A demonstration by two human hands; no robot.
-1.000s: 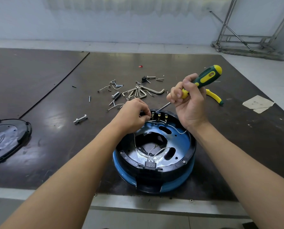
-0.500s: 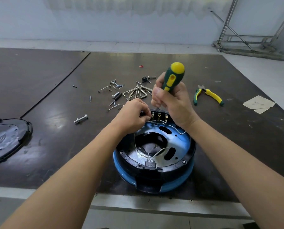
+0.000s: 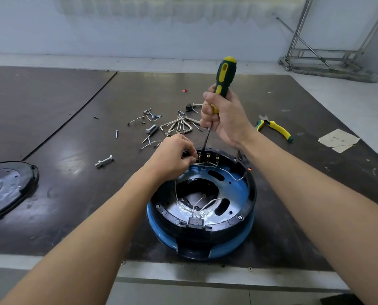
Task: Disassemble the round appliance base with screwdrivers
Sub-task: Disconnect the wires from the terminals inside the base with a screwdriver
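Note:
The round blue and black appliance base (image 3: 245,208) lies open side up near the table's front edge, with white wires inside. My right hand (image 3: 225,119) grips a green and yellow screwdriver (image 3: 224,75) held almost upright. Its tip sits on the terminal block (image 3: 207,158) at the base's far rim. My left hand (image 3: 172,155) pinches the left end of that terminal block, fingers curled over the rim.
A pile of hex keys, screws and bolts (image 3: 174,126) lies behind the base. A loose bolt (image 3: 104,161) sits to the left, green and yellow pliers (image 3: 276,129) to the right. A black round cover (image 3: 5,190) rests at the left edge, paper scraps (image 3: 337,139) at the far right.
My right hand swung the screwdriver from a slanted pose to nearly upright and set its tip on the terminal block. My left hand stayed on the base's rim.

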